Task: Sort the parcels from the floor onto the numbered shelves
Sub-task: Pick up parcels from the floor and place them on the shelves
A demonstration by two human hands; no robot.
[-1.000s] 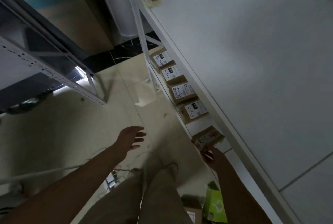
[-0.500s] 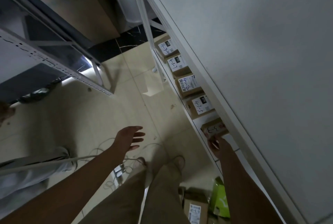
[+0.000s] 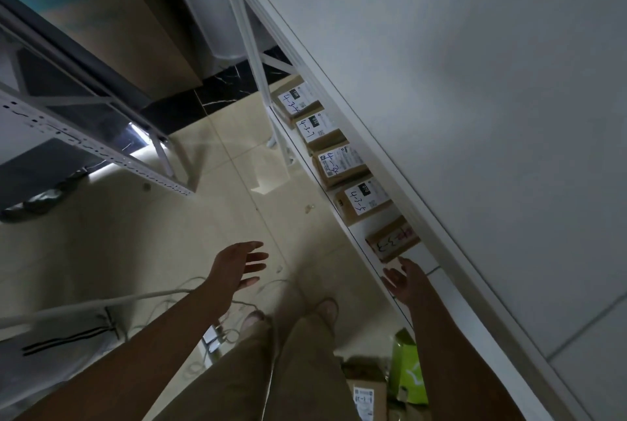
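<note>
Bare forearms [image 3: 152, 336], khaki trousers [image 3: 251, 373], pale shoes [image 3: 327, 307]

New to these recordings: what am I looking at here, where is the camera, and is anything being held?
The camera sits on a person's head and looks down. There is no machine, only two bare hands. The left hand hangs open over the tiled floor. The right hand, open too, reaches toward the nearest box in a row of five labelled boxes on the lower shelf; whether it touches, I cannot tell. Neither holds anything. More parcels lie on the floor at the picture's bottom edge.
</note>
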